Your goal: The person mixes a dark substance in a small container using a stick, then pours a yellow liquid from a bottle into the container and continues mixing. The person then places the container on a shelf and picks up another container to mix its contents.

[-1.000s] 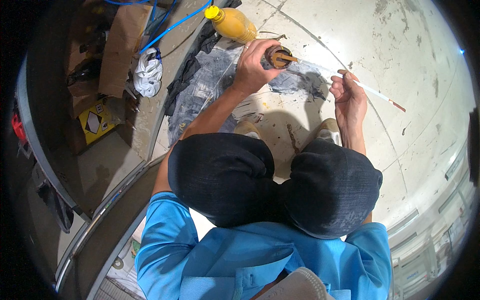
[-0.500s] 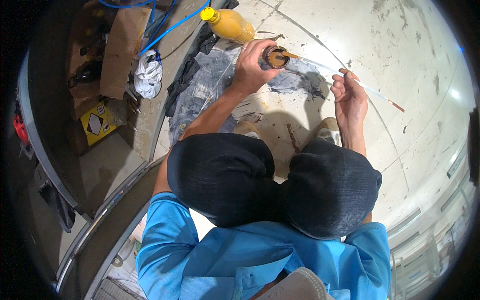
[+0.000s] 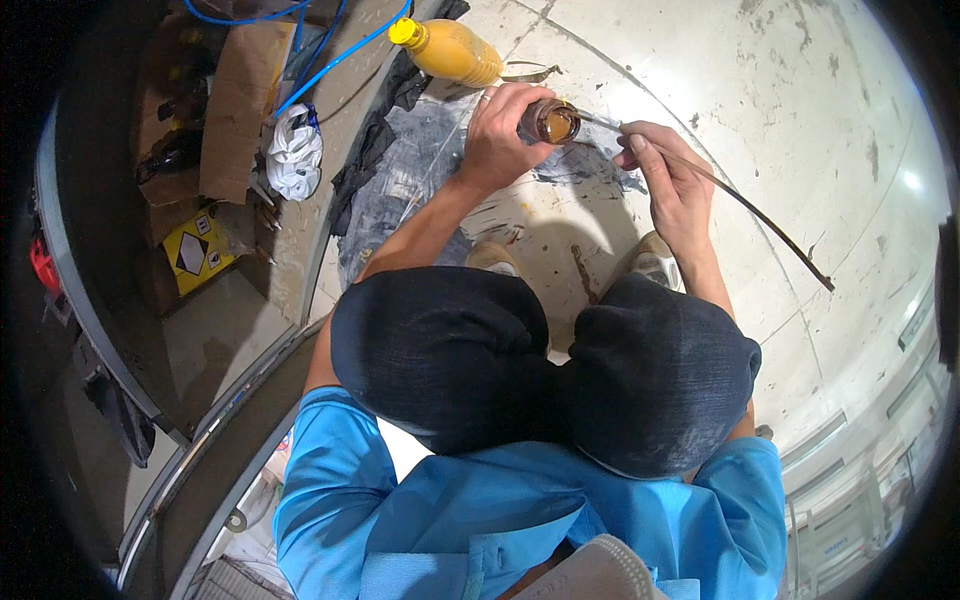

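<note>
Bearing dark grey stains, the pale floor is spread out below. A yellow-capped bottle is seen just beyond the left hand, by which an open-mouthed brown jar is gripped around its side. By the right hand a long, thin rod is pinched, its end held at the jar's rim.

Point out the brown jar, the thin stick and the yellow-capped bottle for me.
Brown jar (image 3: 536, 121): head view, on its side wall.
Thin stick (image 3: 745, 203): head view, on its shaft.
Yellow-capped bottle (image 3: 456, 54): head view, on the middle of its body.
</note>
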A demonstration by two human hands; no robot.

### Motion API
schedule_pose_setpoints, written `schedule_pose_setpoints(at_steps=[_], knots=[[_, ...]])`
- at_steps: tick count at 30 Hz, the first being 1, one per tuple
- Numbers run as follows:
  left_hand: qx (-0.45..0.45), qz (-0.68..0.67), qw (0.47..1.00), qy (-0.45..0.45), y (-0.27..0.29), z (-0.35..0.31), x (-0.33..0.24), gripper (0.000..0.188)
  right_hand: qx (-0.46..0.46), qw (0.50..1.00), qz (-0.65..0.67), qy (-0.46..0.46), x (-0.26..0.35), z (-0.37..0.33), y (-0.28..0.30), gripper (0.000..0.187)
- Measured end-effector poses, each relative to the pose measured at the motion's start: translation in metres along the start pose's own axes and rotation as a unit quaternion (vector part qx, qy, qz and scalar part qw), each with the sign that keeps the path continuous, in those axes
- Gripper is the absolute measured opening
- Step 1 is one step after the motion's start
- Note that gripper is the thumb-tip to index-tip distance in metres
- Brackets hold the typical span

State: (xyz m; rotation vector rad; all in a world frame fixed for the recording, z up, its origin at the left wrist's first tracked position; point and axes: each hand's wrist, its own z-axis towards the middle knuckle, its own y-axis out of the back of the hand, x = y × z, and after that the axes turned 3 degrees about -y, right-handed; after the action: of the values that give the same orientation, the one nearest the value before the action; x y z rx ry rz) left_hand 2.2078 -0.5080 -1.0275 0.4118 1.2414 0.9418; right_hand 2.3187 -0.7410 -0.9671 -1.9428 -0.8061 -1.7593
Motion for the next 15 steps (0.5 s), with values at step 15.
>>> schedule_pose_setpoints(at_steps=[15], knots=[[0.021,-0.006,1.0,0.004,-0.002,0.0,-0.005,0.061,-0.014,0.996,0.073,-0.05,-0.013,-0.007,0.003,0.032]])
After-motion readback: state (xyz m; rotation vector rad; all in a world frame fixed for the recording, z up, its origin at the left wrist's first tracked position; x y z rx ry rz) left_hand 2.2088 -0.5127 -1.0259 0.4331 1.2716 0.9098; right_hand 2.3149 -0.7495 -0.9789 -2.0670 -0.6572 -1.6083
